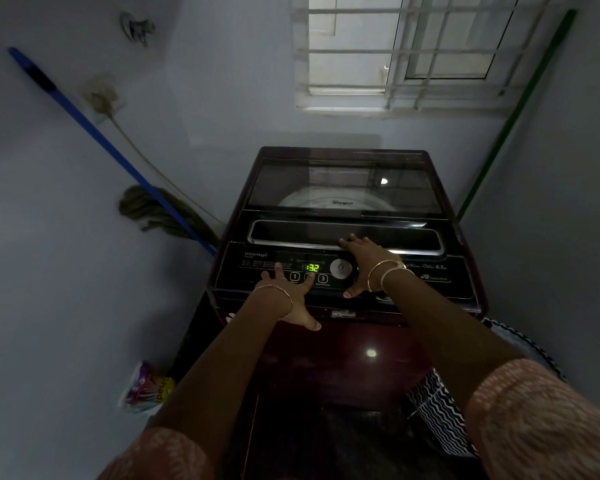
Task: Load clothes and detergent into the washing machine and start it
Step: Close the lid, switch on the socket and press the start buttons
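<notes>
At the controls of a closed, dark maroon top-loading washing machine (361,344).
Head view: my left grip (288,296) and right grip (364,261) lie spread across its black control panel (253,271), fingers straight, holding nothing. The rounded Start/Pause button (322,278) sits between them under the green-lit display (312,267), just right of my left fingertips; the left is nearer.

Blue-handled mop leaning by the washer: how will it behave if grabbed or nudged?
The mop has a straight pole, so it is probably rigid. Its stringy head would likely flop and drag. It only leans on the wall, so a nudge may topple it.
</notes>
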Tool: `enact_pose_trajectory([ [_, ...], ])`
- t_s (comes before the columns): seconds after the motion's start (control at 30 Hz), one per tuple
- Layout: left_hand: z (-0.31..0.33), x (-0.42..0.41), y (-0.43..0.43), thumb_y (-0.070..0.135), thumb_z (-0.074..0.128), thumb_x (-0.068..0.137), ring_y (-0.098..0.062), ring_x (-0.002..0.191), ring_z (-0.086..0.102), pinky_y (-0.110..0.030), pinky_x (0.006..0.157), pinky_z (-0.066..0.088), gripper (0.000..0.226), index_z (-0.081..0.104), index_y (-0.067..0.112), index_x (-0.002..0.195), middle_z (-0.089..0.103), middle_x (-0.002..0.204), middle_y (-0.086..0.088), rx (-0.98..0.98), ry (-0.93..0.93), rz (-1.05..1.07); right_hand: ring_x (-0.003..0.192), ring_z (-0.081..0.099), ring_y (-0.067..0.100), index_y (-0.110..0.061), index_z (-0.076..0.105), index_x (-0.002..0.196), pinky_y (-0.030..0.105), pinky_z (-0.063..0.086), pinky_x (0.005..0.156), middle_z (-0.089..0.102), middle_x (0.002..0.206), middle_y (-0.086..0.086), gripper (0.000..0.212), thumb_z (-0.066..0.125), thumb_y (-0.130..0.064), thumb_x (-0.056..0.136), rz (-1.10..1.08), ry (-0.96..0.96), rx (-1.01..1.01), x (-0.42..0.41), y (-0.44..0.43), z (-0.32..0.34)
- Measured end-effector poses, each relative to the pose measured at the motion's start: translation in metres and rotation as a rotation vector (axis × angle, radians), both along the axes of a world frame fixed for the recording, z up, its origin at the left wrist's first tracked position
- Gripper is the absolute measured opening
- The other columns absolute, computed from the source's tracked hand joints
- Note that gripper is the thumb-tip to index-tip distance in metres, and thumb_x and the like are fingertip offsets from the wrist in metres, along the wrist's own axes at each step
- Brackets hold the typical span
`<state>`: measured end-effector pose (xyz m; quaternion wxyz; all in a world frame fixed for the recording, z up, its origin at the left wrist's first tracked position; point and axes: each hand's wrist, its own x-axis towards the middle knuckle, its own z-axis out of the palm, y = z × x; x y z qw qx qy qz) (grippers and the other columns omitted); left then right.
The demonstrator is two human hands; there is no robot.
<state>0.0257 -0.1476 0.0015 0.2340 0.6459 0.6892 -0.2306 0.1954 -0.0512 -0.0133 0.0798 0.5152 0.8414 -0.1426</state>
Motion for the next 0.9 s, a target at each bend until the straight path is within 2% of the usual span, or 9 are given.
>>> enact_pose_trajectory([
  [0.27,-0.004,-0.001,-0.004,0.065,0.065,0.072,-0.052,0.139,-0.015,-0.062,0.112,0.021,0.109,-0.017,0.052,0.142,-0.031,0.151,-0.022,0.030,-0.057,0.010,0.147,0.006,0.026,-0.027,0.012,0.150,0.053,0.025,0.114,0.005,0.160,-0.001,0.121,0.087,-0.039,0.056,-0.038,0.034,0.007,0.004,-0.005,0.001],
  [0.5,-0.009,0.006,-0.006,0.069,0.066,0.068,-0.055,0.137,-0.016,-0.063,0.111,0.023,0.110,-0.018,0.057,0.139,-0.032,0.149,-0.026,0.063,-0.010,-0.013,0.147,0.011,0.027,-0.030,0.020,0.147,0.051,0.035,0.109,0.001,0.160,0.003,0.113,0.083,-0.052,0.056,-0.223,0.188,0.077,0.023,-0.027,-0.008],
  [0.67,-0.012,0.006,-0.009,0.069,0.065,0.068,-0.054,0.138,-0.017,-0.061,0.110,0.027,0.110,-0.020,0.059,0.137,-0.033,0.149,-0.024,0.079,-0.005,-0.014,0.137,0.033,0.021,-0.029,0.034,0.141,0.041,0.050,0.093,0.021,0.155,-0.003,0.089,0.075,-0.054,0.066,-0.310,0.369,0.340,0.041,-0.064,-0.026],
  [0.9,-0.017,0.007,-0.009,0.070,0.064,0.069,-0.054,0.138,-0.018,-0.058,0.108,0.033,0.109,-0.021,0.058,0.137,-0.033,0.149,-0.024,0.096,0.001,-0.010,0.122,0.048,0.021,-0.022,0.048,0.133,0.031,0.054,0.083,0.047,0.135,0.001,0.058,0.066,-0.032,0.080,-0.215,0.321,0.442,0.072,-0.087,-0.050],
])
